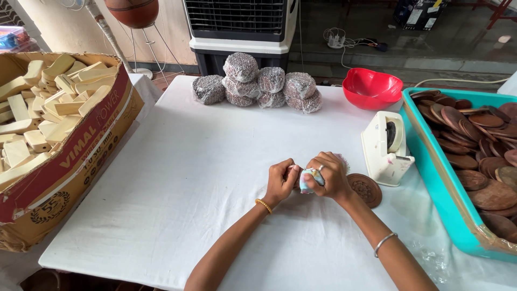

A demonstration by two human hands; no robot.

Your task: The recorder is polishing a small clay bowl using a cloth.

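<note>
Head view: we find both hands, left hand (280,180) and right hand (326,175), fingers pinching a small pale bundle (308,180) beside the disc (365,188); we judge it light, soft, best gripped at its ends.

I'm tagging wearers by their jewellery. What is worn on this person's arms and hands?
Both forearms are bare, with no sleeves in view. The left hand has a thin gold-coloured beaded bracelet at the wrist. The right hand wears a silver-coloured ring on one of its fingers and a plain silver-coloured bangle on the forearm.
</note>
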